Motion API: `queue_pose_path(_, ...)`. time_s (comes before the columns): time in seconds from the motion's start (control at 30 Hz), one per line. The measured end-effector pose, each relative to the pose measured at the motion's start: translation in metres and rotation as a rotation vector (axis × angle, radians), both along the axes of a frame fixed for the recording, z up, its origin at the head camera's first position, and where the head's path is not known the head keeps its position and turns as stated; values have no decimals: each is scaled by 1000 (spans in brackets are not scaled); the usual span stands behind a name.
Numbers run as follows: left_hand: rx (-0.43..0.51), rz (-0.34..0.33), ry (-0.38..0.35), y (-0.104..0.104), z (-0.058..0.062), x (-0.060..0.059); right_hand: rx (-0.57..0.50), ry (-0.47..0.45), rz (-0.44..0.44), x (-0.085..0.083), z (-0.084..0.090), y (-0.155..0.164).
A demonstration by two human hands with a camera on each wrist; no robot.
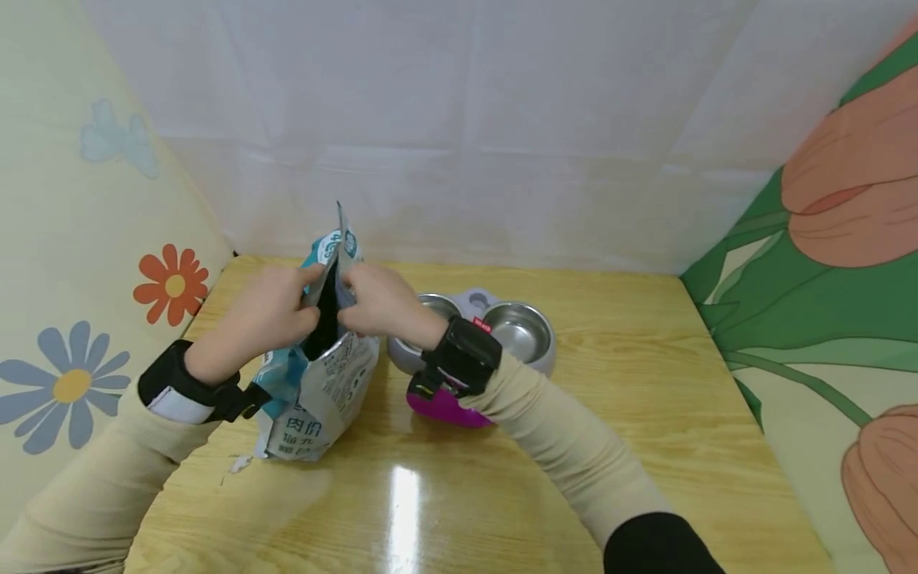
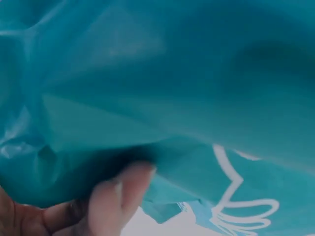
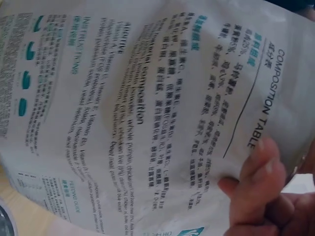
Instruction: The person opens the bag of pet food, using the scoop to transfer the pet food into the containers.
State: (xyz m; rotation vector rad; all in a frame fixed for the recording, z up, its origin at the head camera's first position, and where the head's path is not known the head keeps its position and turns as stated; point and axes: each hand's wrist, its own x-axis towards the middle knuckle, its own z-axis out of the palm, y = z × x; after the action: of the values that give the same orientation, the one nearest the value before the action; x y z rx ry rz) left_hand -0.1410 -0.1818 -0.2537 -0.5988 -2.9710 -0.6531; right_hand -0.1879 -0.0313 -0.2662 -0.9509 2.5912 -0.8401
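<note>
A blue and white pet food bag stands on the left part of the table, its top pulled apart around a dark opening. My left hand pinches the left edge of that opening. On the opposite edge, my right hand has a pinch grip between thumb and fingers. The left wrist view is mostly filled by the bag's teal side. Printed feeding text covers the white panel in the right wrist view. What lies inside the bag is hidden in shadow.
Just right of the bag sits a double pet bowl with two steel basins, partly behind my right wrist. In front of it lies a magenta object, half covered by the forearm. A small torn scrap is near the bag's base. Decorated panels flank the wooden table.
</note>
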Motion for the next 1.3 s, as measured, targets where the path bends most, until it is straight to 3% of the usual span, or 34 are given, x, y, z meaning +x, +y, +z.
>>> queue_pose_path(0.37, -8, 24, -19, -6, 2, -1, -12, -5, -24, -2, -6, 5)
queue_pose_path(0.6, -71, 24, -99, -7, 5, -4, -12, 41, -62, -14, -6, -4)
queue_pose_path(0.73, -90, 22, -82, -8, 7, -12, -7, 58, -83, -21, -3, -10)
queue_pose_path(0.9, -113, 39, -52, -8, 7, -22, 9, 45, -36, -22, 4, -12)
queue_pose_path(1.13, -188, 88, -28, -11, 10, -22, -21, 27, -66, -22, 4, -7)
queue_pose_path(1.3, -153, 76, -45, -15, 10, -21, 2, 74, -61, -25, 2, -4)
